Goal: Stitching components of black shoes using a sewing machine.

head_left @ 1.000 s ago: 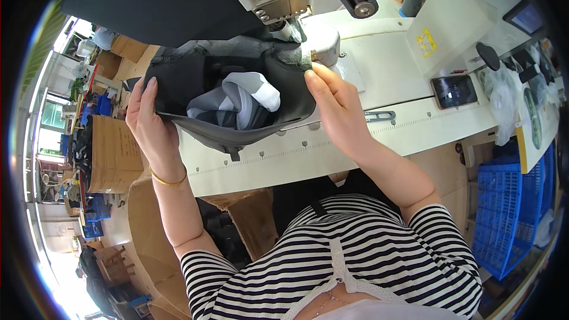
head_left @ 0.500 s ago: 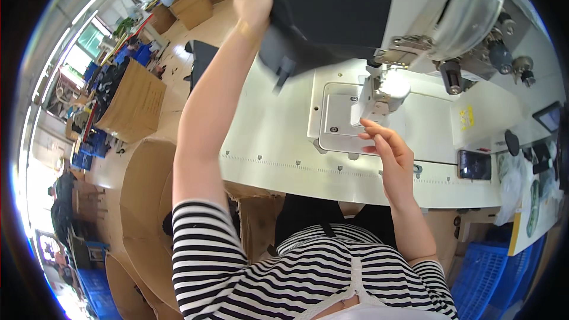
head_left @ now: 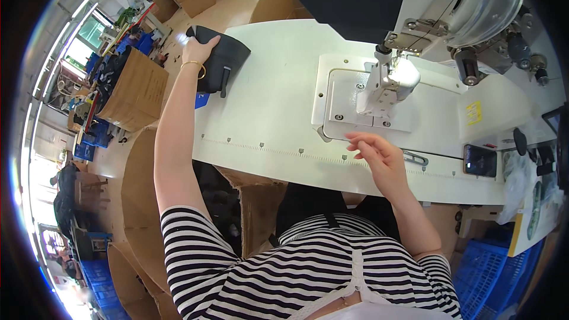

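From my place I see the left grip (head_left: 198,52) closed on the black piece (head_left: 232,53), which is at the left end of the white bench (head_left: 269,101); I cannot tell if it rests there fully. The right grip (head_left: 379,161) holds nothing and is loosely open, near the sewing machine (head_left: 379,96) and beside a grey slotted tool (head_left: 416,158).

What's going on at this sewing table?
A person's left hand grips a black bag-like piece at the left end of the white table, away from the sewing machine. The right hand is empty, fingers loosely bent, in front of the machine. A phone lies toward the table's right end.
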Motion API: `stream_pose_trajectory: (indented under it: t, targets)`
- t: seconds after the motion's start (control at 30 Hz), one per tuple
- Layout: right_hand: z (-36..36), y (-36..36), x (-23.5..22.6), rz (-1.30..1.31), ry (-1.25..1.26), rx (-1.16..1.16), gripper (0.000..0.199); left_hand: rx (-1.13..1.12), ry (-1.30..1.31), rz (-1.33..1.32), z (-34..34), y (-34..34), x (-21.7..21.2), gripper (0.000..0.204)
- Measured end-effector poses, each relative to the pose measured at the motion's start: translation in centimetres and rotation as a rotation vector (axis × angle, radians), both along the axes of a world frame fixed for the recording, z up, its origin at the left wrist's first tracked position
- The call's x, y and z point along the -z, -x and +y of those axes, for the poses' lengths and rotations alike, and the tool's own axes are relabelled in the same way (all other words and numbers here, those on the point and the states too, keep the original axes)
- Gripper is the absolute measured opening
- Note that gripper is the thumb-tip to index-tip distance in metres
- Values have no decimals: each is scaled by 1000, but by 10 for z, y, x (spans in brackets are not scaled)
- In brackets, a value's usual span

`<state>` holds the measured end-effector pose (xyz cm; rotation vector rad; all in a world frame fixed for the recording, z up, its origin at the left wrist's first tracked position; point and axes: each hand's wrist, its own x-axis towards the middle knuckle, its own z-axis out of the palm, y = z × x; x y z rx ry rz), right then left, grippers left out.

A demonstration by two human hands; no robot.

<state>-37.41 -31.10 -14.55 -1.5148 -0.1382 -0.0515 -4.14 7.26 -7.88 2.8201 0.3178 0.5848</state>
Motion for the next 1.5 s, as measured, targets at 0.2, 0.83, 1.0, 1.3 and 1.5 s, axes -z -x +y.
stream_pose_trajectory:
  t: [0.2,0.83,1.0,1.3,1.5]
  targets:
    - [27,-13,-15,-263,268,-15,25,420,97,-32,-10,75,-10,50]
    - [34,-83,-20,-51,-222,140,17,526,766,39,-23,231,-44,58]
    - [38,-73,-9,-113,-474,238,13,1111,1040,654,-66,258,42,82]
    - [7,-28,-6,52,-297,189,31,844,1819,434,-140,279,55,32]
    - [6,6,-18,-16,-409,108,24,853,1817,356,-165,276,26,30]
